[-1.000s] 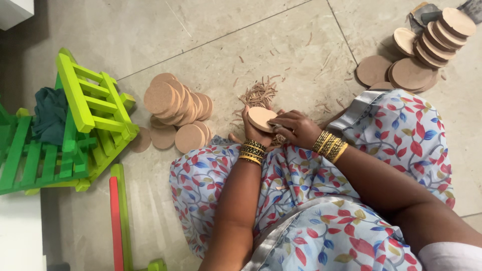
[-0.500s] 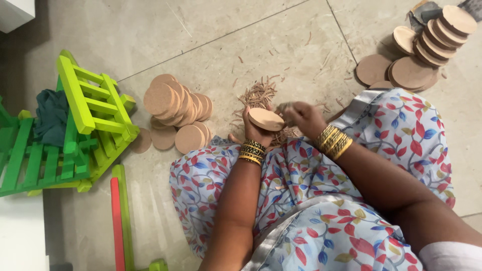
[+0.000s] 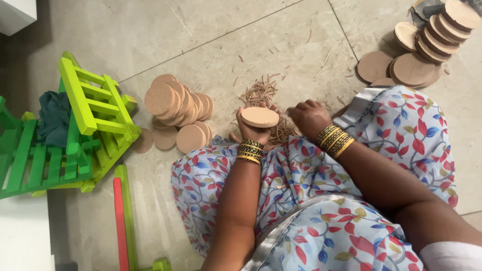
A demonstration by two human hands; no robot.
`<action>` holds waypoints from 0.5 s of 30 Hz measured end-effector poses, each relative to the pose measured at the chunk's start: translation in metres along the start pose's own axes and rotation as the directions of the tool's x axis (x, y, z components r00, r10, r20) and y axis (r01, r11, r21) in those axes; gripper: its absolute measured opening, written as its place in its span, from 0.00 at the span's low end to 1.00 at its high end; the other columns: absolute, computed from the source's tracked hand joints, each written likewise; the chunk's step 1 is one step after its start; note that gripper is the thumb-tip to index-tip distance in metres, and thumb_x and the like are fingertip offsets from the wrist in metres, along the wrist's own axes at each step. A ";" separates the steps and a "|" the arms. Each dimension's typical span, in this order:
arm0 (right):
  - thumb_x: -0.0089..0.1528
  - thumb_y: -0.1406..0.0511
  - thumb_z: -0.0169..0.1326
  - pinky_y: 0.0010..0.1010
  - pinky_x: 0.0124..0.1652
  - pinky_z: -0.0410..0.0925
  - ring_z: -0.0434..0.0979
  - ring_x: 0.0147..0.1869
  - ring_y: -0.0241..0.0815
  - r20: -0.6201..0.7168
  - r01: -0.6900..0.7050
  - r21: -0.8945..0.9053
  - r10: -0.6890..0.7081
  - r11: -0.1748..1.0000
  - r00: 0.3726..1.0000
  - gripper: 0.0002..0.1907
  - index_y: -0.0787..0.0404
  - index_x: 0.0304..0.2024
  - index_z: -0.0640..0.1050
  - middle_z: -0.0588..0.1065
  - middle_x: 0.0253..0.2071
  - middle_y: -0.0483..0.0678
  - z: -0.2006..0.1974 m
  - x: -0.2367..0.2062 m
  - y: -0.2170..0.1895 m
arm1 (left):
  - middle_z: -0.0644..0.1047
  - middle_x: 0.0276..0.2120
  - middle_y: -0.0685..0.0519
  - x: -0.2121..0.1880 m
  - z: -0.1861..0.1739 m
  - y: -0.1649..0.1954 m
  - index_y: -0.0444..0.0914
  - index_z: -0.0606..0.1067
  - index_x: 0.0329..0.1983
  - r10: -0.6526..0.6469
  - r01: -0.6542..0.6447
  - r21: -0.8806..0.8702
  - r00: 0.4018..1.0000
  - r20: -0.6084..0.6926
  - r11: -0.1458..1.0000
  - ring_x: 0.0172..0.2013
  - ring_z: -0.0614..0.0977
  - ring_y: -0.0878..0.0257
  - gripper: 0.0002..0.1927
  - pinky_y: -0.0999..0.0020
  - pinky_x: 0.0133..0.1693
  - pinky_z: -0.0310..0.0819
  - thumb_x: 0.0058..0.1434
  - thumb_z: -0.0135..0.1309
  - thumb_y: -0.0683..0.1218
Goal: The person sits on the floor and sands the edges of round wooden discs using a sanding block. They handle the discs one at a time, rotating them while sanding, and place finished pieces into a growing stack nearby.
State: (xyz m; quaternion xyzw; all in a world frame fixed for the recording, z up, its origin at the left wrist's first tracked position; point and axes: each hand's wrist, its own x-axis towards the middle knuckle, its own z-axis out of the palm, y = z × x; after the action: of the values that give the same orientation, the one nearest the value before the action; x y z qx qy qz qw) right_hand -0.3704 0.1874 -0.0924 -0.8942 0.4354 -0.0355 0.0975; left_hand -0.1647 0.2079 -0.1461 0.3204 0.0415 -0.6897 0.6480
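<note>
Tiled floor (image 3: 211, 30), shavings (image 3: 261, 93) piled ahead. My left hand (image 3: 253, 131) grips a disc (image 3: 259, 117) flat, face up for working; right hand (image 3: 309, 116) curled shut beside it, contents unclear.

Tan wooden disc (image 3: 259, 117), lime-green slatted rack (image 3: 95, 105), floral red-and-blue pale cloth (image 3: 311, 200), gold bangles (image 3: 334, 141)

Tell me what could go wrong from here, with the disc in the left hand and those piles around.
1. The left hand holds the wooden disc only from underneath, flat side up; its grip looks loose, so the disc might slip onto the shavings below.
2. The leaning stack of discs on the floor is fanned out and could slide further if bumped.
3. The right hand works just beside the disc; a quick move could knock it.
</note>
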 end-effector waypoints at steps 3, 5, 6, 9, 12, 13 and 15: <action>0.69 0.60 0.58 0.42 0.55 0.70 0.75 0.57 0.45 -0.252 -0.031 0.252 0.096 0.967 0.963 0.14 0.51 0.57 0.79 0.78 0.52 0.48 -0.002 -0.004 -0.002 | 0.76 0.49 0.49 0.005 -0.004 0.001 0.37 0.71 0.54 -0.021 0.019 0.032 0.997 0.075 0.999 0.53 0.79 0.43 0.37 0.38 0.53 0.73 0.64 0.41 0.74; 0.65 0.62 0.57 0.41 0.58 0.69 0.75 0.58 0.45 -0.458 0.247 0.214 -0.126 0.945 0.880 0.18 0.52 0.58 0.79 0.78 0.53 0.46 0.001 -0.006 -0.012 | 0.77 0.50 0.46 0.010 -0.011 0.001 0.37 0.71 0.55 -0.038 0.033 0.076 0.998 0.055 0.997 0.53 0.78 0.45 0.38 0.41 0.53 0.72 0.64 0.41 0.74; 0.63 0.64 0.57 0.41 0.59 0.69 0.75 0.59 0.44 -0.553 0.379 0.173 -0.228 0.909 0.801 0.20 0.52 0.59 0.79 0.78 0.54 0.46 0.003 -0.007 -0.016 | 0.77 0.49 0.46 0.012 -0.013 0.000 0.36 0.71 0.55 -0.031 0.027 0.063 0.998 0.062 0.998 0.53 0.78 0.45 0.38 0.41 0.54 0.73 0.64 0.41 0.73; 0.57 0.65 0.58 0.41 0.58 0.69 0.76 0.57 0.45 -0.514 0.447 0.124 -0.328 0.886 0.792 0.24 0.51 0.57 0.79 0.77 0.54 0.43 0.006 -0.010 -0.021 | 0.77 0.48 0.44 0.017 -0.018 0.002 0.34 0.72 0.55 -0.020 0.017 0.024 0.993 0.114 1.000 0.53 0.77 0.44 0.38 0.42 0.55 0.73 0.65 0.41 0.71; 0.49 0.64 0.61 0.43 0.57 0.68 0.75 0.57 0.47 -0.403 0.352 0.100 -0.286 0.931 0.870 0.29 0.54 0.55 0.79 0.77 0.53 0.44 0.005 -0.012 -0.014 | 0.78 0.48 0.43 0.016 -0.019 0.003 0.34 0.73 0.54 -0.018 0.024 -0.035 0.988 0.157 0.999 0.52 0.77 0.45 0.36 0.43 0.55 0.73 0.65 0.41 0.70; 0.52 0.65 0.61 0.42 0.58 0.67 0.75 0.57 0.46 -0.383 0.296 0.105 -0.236 0.950 0.893 0.26 0.53 0.55 0.79 0.77 0.53 0.43 0.005 -0.013 -0.012 | 0.78 0.47 0.46 0.016 -0.019 0.003 0.35 0.73 0.53 0.003 0.005 -0.065 0.991 0.137 0.998 0.52 0.78 0.45 0.34 0.42 0.55 0.73 0.66 0.41 0.69; 0.58 0.67 0.61 0.40 0.59 0.67 0.75 0.57 0.45 -0.340 0.184 0.100 -0.140 0.978 0.930 0.21 0.52 0.55 0.79 0.77 0.53 0.42 0.006 -0.013 -0.010 | 0.78 0.46 0.48 0.016 -0.018 0.002 0.36 0.73 0.51 0.041 -0.031 -0.078 0.991 0.126 0.996 0.51 0.78 0.46 0.33 0.40 0.54 0.74 0.66 0.42 0.69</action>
State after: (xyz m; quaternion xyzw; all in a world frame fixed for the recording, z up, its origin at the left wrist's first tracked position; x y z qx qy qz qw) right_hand -0.3701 0.2044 -0.0964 -0.9002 0.3668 -0.2213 0.0781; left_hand -0.1549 0.2018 -0.1675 0.2514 0.0206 -0.6949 0.6734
